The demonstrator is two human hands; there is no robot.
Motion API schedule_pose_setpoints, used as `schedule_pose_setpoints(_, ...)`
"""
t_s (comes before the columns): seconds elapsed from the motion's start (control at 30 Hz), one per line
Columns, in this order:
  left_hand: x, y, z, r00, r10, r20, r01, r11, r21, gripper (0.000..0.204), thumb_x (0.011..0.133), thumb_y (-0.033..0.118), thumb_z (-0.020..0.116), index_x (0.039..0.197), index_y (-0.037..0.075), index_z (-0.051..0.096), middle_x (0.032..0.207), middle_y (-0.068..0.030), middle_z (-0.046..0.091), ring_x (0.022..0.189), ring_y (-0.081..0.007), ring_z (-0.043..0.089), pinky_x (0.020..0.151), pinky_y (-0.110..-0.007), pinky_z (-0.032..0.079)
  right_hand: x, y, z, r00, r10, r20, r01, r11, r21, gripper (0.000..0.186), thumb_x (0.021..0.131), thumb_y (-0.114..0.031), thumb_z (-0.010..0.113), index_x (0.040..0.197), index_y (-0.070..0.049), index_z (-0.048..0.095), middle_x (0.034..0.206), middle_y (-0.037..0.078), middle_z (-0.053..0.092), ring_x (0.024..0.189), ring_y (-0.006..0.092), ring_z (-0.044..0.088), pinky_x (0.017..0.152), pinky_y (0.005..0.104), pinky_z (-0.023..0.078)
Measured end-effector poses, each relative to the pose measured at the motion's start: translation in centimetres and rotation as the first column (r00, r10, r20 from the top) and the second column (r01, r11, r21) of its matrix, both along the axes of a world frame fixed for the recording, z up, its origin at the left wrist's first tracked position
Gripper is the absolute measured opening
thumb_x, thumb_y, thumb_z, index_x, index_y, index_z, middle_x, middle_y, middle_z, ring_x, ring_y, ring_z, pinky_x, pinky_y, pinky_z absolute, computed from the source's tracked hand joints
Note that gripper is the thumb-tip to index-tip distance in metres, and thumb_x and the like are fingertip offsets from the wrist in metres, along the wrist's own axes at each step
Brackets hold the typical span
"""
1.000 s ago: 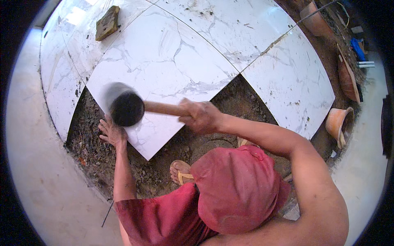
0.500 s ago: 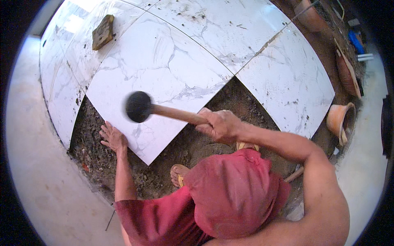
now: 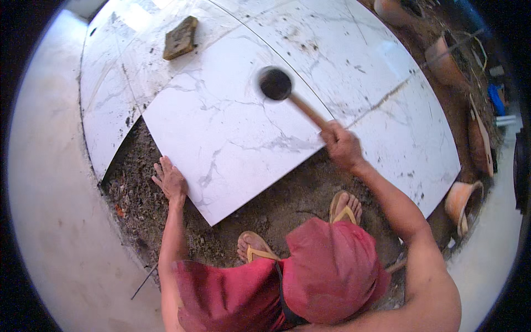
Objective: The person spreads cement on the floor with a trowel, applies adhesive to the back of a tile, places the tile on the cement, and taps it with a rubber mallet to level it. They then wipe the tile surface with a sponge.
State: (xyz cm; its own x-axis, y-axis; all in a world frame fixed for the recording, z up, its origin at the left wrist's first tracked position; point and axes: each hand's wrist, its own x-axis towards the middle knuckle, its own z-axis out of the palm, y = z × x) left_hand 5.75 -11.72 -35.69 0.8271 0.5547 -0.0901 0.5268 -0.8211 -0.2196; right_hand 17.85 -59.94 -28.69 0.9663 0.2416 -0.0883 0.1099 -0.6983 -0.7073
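My right hand [image 3: 343, 146] grips the wooden handle of a black-headed mallet [image 3: 307, 109]. The mallet head is slightly blurred and hangs over the upper right part of a white marble-patterned tile [image 3: 238, 144]. With its fingers stretched out, my left hand [image 3: 172, 180] rests at the tile's lower left edge, beside bare soil [image 3: 135, 166]. The tile's near corner points toward me over the soil. Whether the mallet touches the tile, I cannot tell.
A dirty yellow-brown block [image 3: 180, 40] lies on the laid tiles [image 3: 124, 61] at the far left. Terracotta pots [image 3: 462, 202] stand along the right side, near a blue item [image 3: 496, 99]. A pale wall [image 3: 50, 182] borders the left. My sandalled feet [image 3: 255, 246] are on the soil.
The mallet has swung from the left part of the tile up and to the right. My right hand moved right and farther away. The whole view has shifted; my left hand keeps its place.
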Motion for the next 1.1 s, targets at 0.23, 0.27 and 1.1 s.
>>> schedule_pose_setpoints(0.23, 0.2, 0.9, 0.2, 0.998, -0.026, 0.056, 0.030, 0.997, -0.071, 0.057, 0.094, 0.023, 0.040, 0.147, 0.005, 0.028, 0.154, -0.0134, 0.024, 0.144, -0.0325, 0.014, 0.116, -0.053, 0.006, 8.5, -8.0, -3.8, 0.926, -0.298, 0.230, 0.374, 0.807, -0.457, 0.042, 0.090, -0.037, 0.055, 0.121, -0.010, 0.051, 0.104, 0.019, 0.063, 0.097, 0.0398, 0.060, 0.083, 0.0497, 0.046)
schedule_pose_setpoints(0.27, 0.9, 1.3, 0.3, 0.989, -0.035, 0.141, 0.046, 0.996, -0.079, 0.058, 0.093, 0.023, 0.040, 0.147, 0.005, 0.028, 0.154, -0.0144, 0.024, 0.144, -0.0327, 0.014, 0.116, -0.053, 0.006, 9.1, -8.2, -3.9, 0.924, -0.259, 0.281, 0.370, 0.789, -0.491, 0.044, 0.089, -0.036, 0.057, 0.124, -0.010, 0.049, 0.112, 0.019, 0.060, 0.105, 0.0386, 0.057, 0.088, 0.0494, 0.044)
schedule_pose_setpoints(1.1, 15.5, 6.0, -0.9, 0.897, 0.124, 0.424, 0.010, 0.954, -0.300, 0.054, 0.096, 0.023, 0.039, 0.144, 0.001, 0.032, 0.149, -0.0194, 0.031, 0.141, -0.0335, 0.024, 0.117, -0.044, 0.014, 35.3, 50.5, -7.9, 0.855, 0.393, 0.338, -0.196, 0.849, -0.491, 0.054, 0.091, -0.056, 0.040, 0.142, -0.038, 0.038, 0.156, 0.009, 0.021, 0.145, 0.0329, 0.010, 0.110, 0.0658, 0.007)
